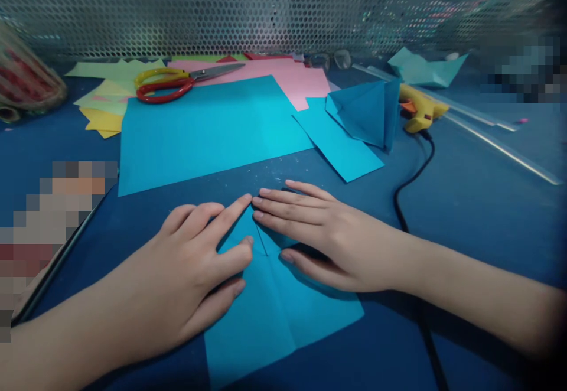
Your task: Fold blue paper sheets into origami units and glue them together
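Desk: blue desk (491,220), pretty cluttered toward the back
Spare sheet: bright blue sheet (208,134) lying flat past the hands, with scissors (166,87) across its far edge
Paper being worked: creased blue paper (283,320) flat on the desk, right under both hands, narrow end pointing away
Left hand: the left hand (199,255) rests on its left side, fingers loosely bent, not clenched
Right hand: the right hand (332,225) lies over its right side, fingers stretched out, gripping nothing
Glue gun: yellow glue gun (423,113), back right, beside a folded blue piece (363,113)
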`<act>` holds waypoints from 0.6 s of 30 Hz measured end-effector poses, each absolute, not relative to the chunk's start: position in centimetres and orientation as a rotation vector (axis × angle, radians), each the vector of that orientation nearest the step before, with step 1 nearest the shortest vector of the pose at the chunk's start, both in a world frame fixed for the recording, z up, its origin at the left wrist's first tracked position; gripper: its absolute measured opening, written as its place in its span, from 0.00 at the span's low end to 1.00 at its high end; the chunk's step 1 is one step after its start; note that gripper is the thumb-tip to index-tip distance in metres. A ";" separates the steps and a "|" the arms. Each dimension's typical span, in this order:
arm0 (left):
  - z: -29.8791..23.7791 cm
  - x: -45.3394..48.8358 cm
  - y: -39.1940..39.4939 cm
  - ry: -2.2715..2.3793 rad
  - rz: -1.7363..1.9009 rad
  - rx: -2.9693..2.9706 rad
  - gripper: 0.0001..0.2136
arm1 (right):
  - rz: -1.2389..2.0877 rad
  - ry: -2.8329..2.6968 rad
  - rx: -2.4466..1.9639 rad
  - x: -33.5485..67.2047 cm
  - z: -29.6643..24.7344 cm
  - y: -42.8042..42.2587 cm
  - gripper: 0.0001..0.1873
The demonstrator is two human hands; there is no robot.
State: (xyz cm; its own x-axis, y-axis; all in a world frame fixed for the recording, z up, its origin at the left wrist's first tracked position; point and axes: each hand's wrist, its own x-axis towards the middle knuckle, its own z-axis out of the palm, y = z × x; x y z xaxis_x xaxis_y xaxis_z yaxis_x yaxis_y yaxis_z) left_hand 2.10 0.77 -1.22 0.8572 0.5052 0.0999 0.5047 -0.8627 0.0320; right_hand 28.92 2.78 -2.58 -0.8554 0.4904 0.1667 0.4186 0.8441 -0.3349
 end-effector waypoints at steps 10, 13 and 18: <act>-1.4 2.2 0.9 0.801 0.154 3.059 0.13 | 0.457 -2.786 -0.692 29.1 -2.5 2.8 0.26; -1.4 2.2 1.0 0.795 0.152 3.070 0.13 | 0.413 -2.789 -0.717 28.9 -2.6 2.4 0.26; -1.3 2.2 1.0 0.781 0.141 3.101 0.14 | 0.338 -2.808 -0.750 28.7 -2.6 2.1 0.25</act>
